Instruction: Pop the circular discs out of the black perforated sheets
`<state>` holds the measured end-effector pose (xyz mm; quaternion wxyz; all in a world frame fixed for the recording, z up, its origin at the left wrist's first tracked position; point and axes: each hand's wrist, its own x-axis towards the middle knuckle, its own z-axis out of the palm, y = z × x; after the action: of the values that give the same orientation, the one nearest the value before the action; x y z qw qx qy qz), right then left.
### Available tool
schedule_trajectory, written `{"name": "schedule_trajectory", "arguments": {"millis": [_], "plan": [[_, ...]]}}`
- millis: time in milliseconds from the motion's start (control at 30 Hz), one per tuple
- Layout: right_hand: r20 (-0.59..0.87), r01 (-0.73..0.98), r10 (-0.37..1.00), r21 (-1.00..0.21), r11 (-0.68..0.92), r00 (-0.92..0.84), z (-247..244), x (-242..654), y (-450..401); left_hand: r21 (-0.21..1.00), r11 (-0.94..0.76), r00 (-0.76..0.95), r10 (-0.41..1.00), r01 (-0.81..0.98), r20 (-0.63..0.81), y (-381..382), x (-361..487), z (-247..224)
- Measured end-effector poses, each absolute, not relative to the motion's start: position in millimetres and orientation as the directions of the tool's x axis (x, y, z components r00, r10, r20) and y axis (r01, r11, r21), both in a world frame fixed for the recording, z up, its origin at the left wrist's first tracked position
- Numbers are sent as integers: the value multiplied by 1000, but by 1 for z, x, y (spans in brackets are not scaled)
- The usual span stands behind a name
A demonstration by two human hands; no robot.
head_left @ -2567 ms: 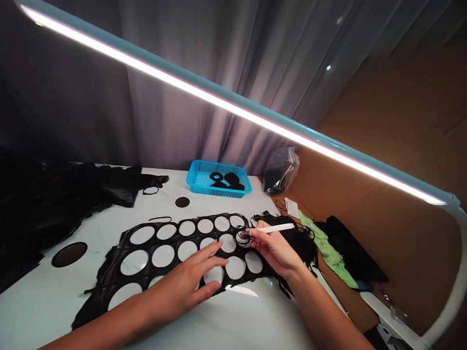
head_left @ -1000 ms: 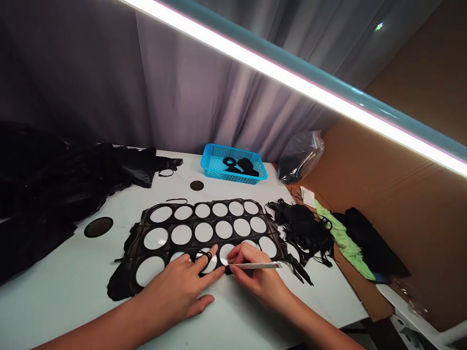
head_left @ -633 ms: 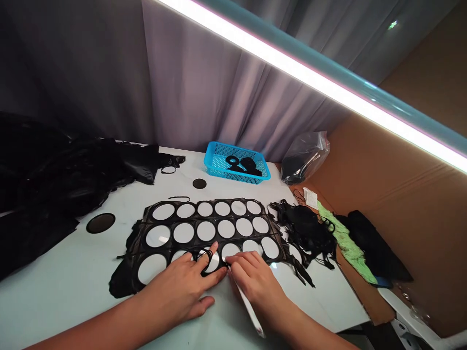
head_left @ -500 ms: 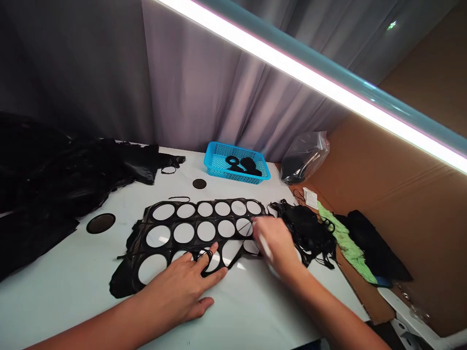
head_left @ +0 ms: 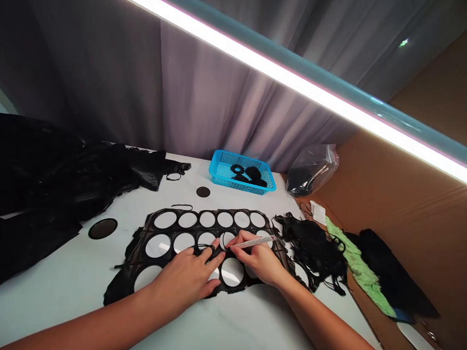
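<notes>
"Judging from the hands, which way does the perforated black sheet point(head_left: 197, 230) run?"

"Left to right, lying roughly along the far edge of the white table point(head_left: 251, 316), its round holes in rows. It sits right under both hands. The surface's near edge is out of view."

"And the left hand point(head_left: 191, 272)?"

"Palm down, fingers spread, gripping nothing. Its fingers reach over the middle of the sheet, with thin black loops point(head_left: 208, 248) around one of them."

"The right hand point(head_left: 260, 261)?"

"Closed in a pinch around a white pen-like tool point(head_left: 257, 241), which slants low, its back end towards the table's right edge. The tip is at a hole in the middle row, just beside the left fingertips. Whether it touches the sheet, I cannot tell."

"Which hand is nearer each end?"

"The right hand has the right end, with the heap of black strips point(head_left: 315, 250) beyond, towards the surface's right edge. The left forearm crosses the near-left part."
</notes>
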<state>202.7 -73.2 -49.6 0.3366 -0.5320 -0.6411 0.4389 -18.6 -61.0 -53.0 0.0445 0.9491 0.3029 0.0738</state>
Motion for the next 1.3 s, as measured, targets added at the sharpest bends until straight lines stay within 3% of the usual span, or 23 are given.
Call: {"name": "schedule_trajectory", "arguments": {"millis": [800,900,1000,1067,1133,1200,1300], "plan": [[115,539,956,-805,250,-271,-60,207,-76,-44,-850,851,523,525,44,-61,-22,-53],[199,635,918,-672,382,-343,-65,202,-84,-64,-844,847,532,532,11,-62,-21,-51],[284,725,828,-400,561,-484,-70,198,-88,-48,-829,830,557,557,-4,-62,-21,-51],[307,750,796,-280,599,-522,-67,202,-78,-30,-824,824,566,566,2,-62,-21,-52],[331,811,852,-298,503,-406,-59,217,-55,-16,-824,824,567,567,15,-61,-21,-55],[357,870,926,-413,271,-119,-50,238,-26,-6,-821,821,570,570,20,-61,-21,-57],[389,862,921,-474,180,21,-39,260,7,13,-817,816,577,577,41,-63,-22,-59]]}}
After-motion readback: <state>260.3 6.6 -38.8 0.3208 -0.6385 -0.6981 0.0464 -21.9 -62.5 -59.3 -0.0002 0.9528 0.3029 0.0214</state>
